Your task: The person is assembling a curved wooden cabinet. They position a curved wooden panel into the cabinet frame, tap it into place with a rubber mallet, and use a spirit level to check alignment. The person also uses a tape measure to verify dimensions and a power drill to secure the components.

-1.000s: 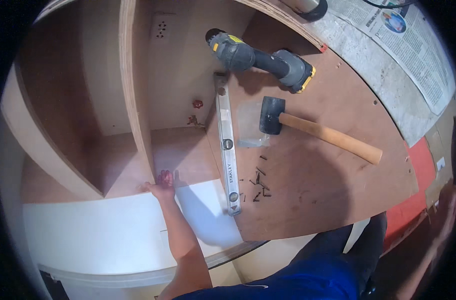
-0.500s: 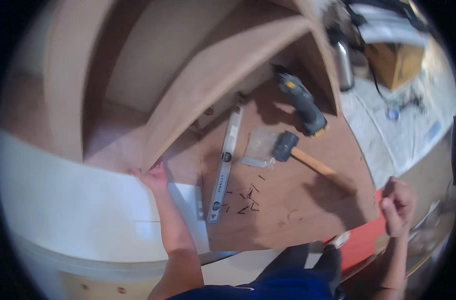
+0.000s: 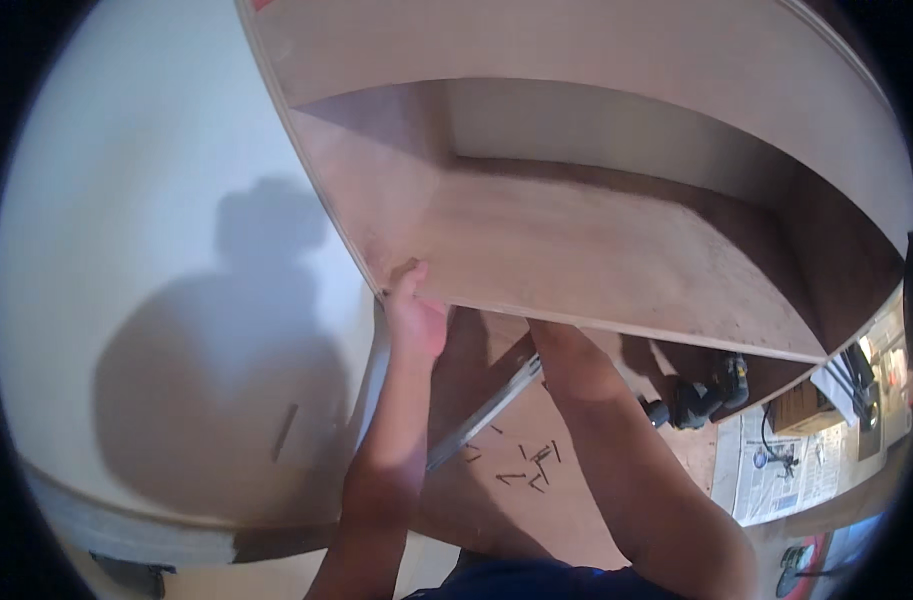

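A pale wooden cabinet (image 3: 576, 230) with an open compartment fills the upper part of the head view. At its lower left corner my left hand (image 3: 416, 315) grips the front edge of the shelf board, thumb on top; some fingers are hidden. My right forearm (image 3: 586, 380) reaches under that board, which hides the hand itself. Below, a spirit level (image 3: 491, 410) lies slantwise on a plywood panel (image 3: 566, 530), its far end near my right forearm. Several loose screws or nails (image 3: 538, 460) are scattered between my forearms.
Under the shelf at right stands a dark power drill (image 3: 716, 395), with a black mallet head (image 3: 656, 412) beside it. Farther right, newspaper (image 3: 766, 470) lies near a cardboard box (image 3: 801, 410). A white wall (image 3: 176, 200) bounds the left side.
The view has swung left and the cabinet now appears head-on. My right hand has moved from the right side of the panel to beneath the shelf. My left hand stays at the cabinet's edge.
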Demonstrator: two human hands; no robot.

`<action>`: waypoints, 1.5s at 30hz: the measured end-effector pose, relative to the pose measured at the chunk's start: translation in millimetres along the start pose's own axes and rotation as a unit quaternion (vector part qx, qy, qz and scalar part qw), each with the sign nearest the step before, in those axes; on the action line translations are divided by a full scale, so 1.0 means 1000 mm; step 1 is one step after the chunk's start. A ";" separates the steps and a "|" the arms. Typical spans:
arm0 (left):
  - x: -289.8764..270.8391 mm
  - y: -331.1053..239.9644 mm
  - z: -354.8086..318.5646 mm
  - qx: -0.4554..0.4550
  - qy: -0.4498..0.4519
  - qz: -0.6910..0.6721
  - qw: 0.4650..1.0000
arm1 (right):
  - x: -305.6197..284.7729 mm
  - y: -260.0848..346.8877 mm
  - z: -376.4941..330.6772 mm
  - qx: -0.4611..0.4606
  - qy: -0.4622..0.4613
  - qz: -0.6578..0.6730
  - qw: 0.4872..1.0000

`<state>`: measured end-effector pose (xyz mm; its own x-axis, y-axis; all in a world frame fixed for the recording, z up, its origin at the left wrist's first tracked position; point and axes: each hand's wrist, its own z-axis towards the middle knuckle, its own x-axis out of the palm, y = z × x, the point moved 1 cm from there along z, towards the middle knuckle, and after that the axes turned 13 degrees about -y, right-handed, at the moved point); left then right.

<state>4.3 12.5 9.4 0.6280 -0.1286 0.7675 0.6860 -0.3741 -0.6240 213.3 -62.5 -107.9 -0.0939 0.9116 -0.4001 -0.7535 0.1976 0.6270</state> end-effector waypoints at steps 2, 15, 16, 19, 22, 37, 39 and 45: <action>-0.008 -0.014 0.000 -0.022 0.014 -0.020 0.999 | 0.012 0.019 -0.003 0.020 0.006 0.082 0.996; -0.003 -0.020 -0.005 0.003 0.028 -0.011 1.000 | -0.033 0.044 0.001 0.061 -0.030 0.335 0.940; -0.005 -0.018 0.000 0.000 0.037 -0.018 0.999 | -0.036 0.046 0.001 0.062 -0.031 0.342 0.937; -0.012 -0.013 0.002 -0.001 0.037 -0.021 0.999 | -0.042 0.047 -0.005 0.069 -0.027 0.369 0.927; -0.007 -0.014 0.005 -0.009 0.072 -0.016 0.997 | -0.052 0.048 -0.002 0.069 -0.026 0.391 0.917; -0.007 -0.013 -0.001 0.001 0.047 -0.018 0.999 | -0.056 0.092 -0.006 0.084 0.002 0.557 0.827; -0.009 -0.017 -0.003 0.002 0.034 -0.020 0.999 | -0.058 0.082 0.003 0.075 0.001 0.538 0.840; -0.012 -0.020 0.001 0.004 0.045 -0.020 0.999 | -0.061 0.142 0.009 0.109 0.041 0.700 0.705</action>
<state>-16.1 22.7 12.4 0.5651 -0.1958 0.8014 0.7125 -0.3738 -0.5938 117.8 -86.7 12.0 -0.6900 0.2473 0.6803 0.2307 -0.8157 0.5305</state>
